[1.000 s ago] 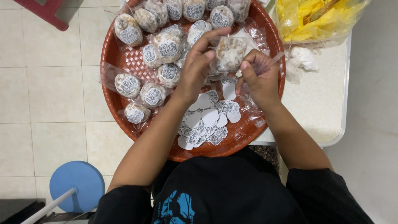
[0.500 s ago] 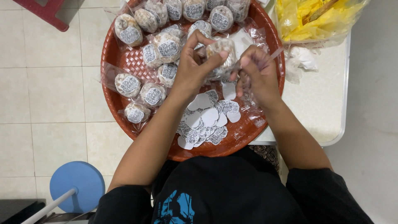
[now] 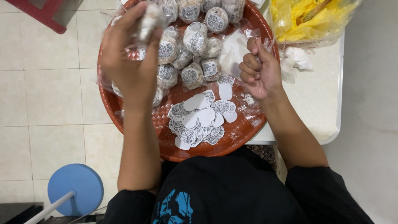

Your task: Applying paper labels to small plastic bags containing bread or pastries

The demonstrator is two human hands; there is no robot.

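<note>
The left hand (image 3: pixel 130 62) is raised over the left part of a round red tray (image 3: pixel 244 137), its fingers curled around a small wrapped ball (image 3: pixel 150 18) in clear plastic, held at the fingertips toward the far side. The ball is blurred, so its label cannot be made out. The right hand (image 3: pixel 259 70) is at the right of the tray, closed in a loose fist with the thumb pressed to the forefinger; it pinches a clear wrapper (image 3: pixel 259 35) that sticks up from the fist.

On the far half of the tray lies a heap of wrapped balls (image 3: pixel 195 41), each with a round white label, packed close and touching one another. On the near half, between the two forearms, a pile of loose labels (image 3: pixel 201 120) lies flat, some face up and some blank side up, overlapping.

The tray rests partly on a white table (image 3: pixel 319 103) at the right and overhangs the tiled floor at the left. At the far right of the table sits a yellow bag (image 3: pixel 311 18), and just beside it, nearer, a crumpled white wrapper (image 3: pixel 298 58). On the floor at the near left stands a blue disc (image 3: pixel 76 188) with a white pole.
</note>
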